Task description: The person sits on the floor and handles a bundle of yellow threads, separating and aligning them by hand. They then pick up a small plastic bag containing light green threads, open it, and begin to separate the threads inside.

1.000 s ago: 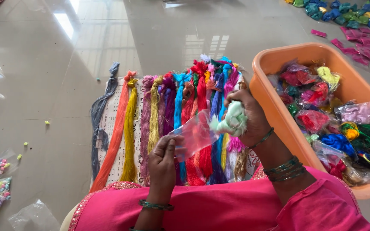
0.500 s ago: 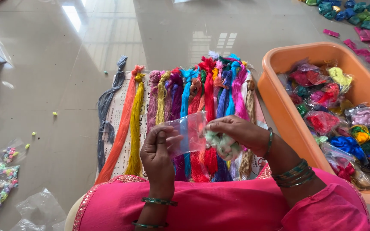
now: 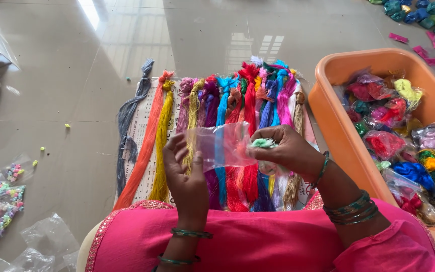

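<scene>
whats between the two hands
In the head view, a clear plastic bag spans the gap: the left hand holds one edge, the right hand pushes a pale green thread bundle at its mouth.

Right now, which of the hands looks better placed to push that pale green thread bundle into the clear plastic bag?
Probably the right hand: it already pinches the pale green thread bundle at the bag's mouth, while the left hand holds the clear plastic bag.

Bright, even daylight fills the scene; window glare streaks the glossy tiled floor (image 3: 76,75) at the top. Shadows are soft, focus is sharp, with slight wide-angle stretch at the edges.
</scene>
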